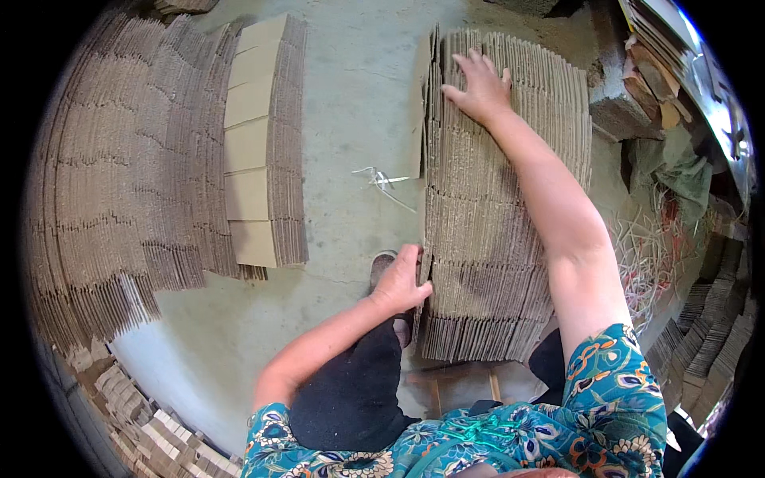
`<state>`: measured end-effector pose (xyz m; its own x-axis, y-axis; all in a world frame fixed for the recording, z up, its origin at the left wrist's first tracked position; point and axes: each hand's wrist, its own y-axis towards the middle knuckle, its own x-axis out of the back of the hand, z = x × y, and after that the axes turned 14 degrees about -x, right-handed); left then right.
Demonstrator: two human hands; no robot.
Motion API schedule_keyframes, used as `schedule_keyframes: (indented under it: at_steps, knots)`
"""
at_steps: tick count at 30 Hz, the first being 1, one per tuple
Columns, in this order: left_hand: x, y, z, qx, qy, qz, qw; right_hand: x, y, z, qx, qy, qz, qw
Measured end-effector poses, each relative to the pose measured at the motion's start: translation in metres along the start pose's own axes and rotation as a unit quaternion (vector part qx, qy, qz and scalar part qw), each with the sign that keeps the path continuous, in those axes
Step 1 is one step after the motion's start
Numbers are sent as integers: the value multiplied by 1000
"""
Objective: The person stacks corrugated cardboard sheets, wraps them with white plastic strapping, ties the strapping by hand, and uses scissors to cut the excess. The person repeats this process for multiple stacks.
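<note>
A thick bundle of flattened brown cardboard sheets (486,215) stands on edge on the concrete floor in front of me. My left hand (401,280) presses against the bundle's near left side, fingers together along the sheet edges. My right hand (480,86) lies flat with fingers spread on the far top of the same bundle, the arm stretched across it. Neither hand closes around anything.
A large leaning pile of cardboard sheets (127,175) fills the left, with a neater stack (267,143) beside it. A white plastic strap (382,182) lies on the floor. Concrete blocks (617,103), loose straps (649,255) and more cardboard (709,342) crowd the right.
</note>
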<state>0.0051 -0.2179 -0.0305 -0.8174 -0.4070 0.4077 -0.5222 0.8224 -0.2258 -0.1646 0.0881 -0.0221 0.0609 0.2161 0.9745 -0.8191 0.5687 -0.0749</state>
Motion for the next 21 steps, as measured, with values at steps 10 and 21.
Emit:
schedule_keyframes:
  at_steps: [10, 21]
  knots:
    - [9, 17, 31, 93, -85, -82, 989, 38, -99, -283, -407, 90, -29, 908]
    - [15, 46, 27, 19, -174, -98, 980, 13, -189, -149, -317, 258, 134, 903]
